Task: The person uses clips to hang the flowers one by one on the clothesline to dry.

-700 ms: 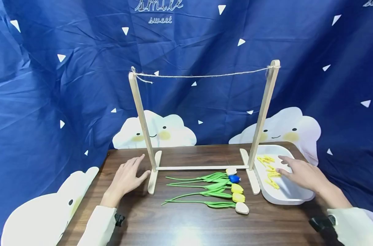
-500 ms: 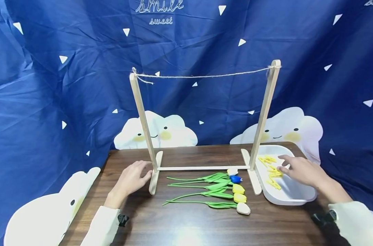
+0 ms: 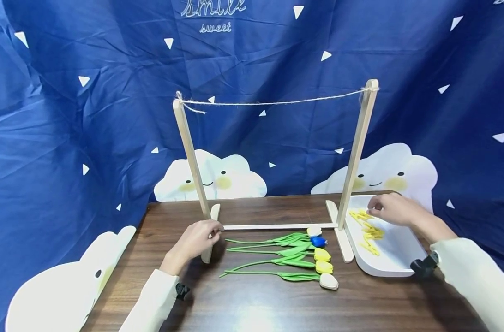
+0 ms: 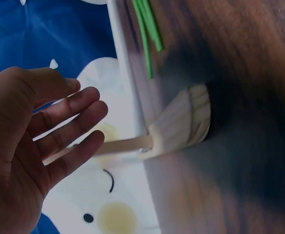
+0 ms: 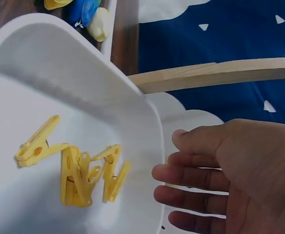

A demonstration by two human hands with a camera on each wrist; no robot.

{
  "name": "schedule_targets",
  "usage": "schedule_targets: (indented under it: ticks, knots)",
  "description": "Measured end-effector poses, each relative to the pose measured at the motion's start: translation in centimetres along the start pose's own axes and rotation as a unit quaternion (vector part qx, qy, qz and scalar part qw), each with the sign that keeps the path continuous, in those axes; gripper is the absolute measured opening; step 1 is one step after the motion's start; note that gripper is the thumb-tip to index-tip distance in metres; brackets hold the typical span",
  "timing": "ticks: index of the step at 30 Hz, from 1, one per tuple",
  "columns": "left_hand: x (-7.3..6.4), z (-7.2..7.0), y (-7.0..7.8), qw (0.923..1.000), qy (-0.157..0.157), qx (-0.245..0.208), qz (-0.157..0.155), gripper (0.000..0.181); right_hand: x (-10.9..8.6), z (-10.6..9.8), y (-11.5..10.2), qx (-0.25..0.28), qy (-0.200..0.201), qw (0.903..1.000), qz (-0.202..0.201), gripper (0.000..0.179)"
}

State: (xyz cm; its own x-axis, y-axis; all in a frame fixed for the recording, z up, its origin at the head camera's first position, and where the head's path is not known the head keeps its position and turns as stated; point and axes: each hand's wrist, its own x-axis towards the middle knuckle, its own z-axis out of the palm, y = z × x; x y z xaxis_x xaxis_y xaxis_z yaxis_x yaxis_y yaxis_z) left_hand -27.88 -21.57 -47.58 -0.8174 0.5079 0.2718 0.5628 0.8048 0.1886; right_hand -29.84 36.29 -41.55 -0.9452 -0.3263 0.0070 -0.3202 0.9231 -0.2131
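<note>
My left hand [image 3: 194, 240] hovers by the left foot of the wooden stand [image 3: 354, 157], near the tulip stem ends. In the left wrist view its loosely bent fingers hold nothing. Over the back of the white tray [image 3: 395, 258] is my right hand [image 3: 395, 210]. The right wrist view shows that hand with bent, empty fingers, apart from several yellow clothespins [image 5: 74, 180] in the tray. Several artificial tulips lie in front of the stand, stems to the left, among them a blue tulip [image 3: 318, 242] and a white tulip [image 3: 328, 281].
A twine line [image 3: 273, 103] is tied between the tops of the two posts. Low down, a thin rail [image 3: 277, 227] joins them. Behind the brown table [image 3: 235, 309] hangs a blue curtain [image 3: 268, 60] with clouds on it.
My left hand has moved right, toward the tulip stems. My right hand has shifted back and left over the clothespins. The tulips and the stand stay in place.
</note>
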Motion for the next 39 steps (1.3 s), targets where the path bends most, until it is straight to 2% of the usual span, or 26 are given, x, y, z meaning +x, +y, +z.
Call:
schedule_targets:
  ticks: [8, 13, 18, 22, 25, 28, 34, 39]
  knots:
    - [0.7, 1.7, 0.5, 0.9983, -0.044, 0.004, 0.037, 0.017, 2.1, 1.0, 0.9, -0.005, -0.045, 0.9989, 0.008, 0.012]
    - [1.2, 2.4, 0.7, 0.9958, -0.034, 0.03, 0.079, 0.022, 2.5, 1.8, 1.7, -0.009, -0.05, 0.9986, 0.019, 0.012]
    - [1.1, 3.4, 0.5, 0.9905, -0.016, 0.082, 0.109, 0.026, 2.7, 3.1, 2.1, -0.001, -0.069, 0.9972, 0.03, 0.024]
    - [0.8, 4.4, 0.2, 0.9863, -0.006, 0.116, 0.116, 0.02, 2.7, 4.0, 2.1, -0.002, -0.078, 0.9965, 0.03, 0.031]
    - [0.8, 4.9, 0.3, 0.9866, -0.004, 0.119, 0.111, 0.012, 2.4, 4.6, 2.1, -0.001, -0.08, 0.9962, 0.035, 0.038]
    - [0.8, 5.1, 0.5, 0.987, -0.003, 0.116, 0.112, 0.012, 2.1, 5.0, 2.1, 0.001, -0.075, 0.9961, 0.047, 0.043]
    - [0.7, 5.3, 0.9, 0.9852, 0.007, 0.108, 0.133, 0.014, 1.7, 6.1, 1.9, 0.0, -0.064, 0.9963, 0.057, 0.037]
    - [0.7, 5.2, 0.9, 0.9877, 0.003, 0.104, 0.117, 0.016, 1.7, 6.6, 1.6, -0.01, -0.061, 0.9965, 0.056, 0.035]
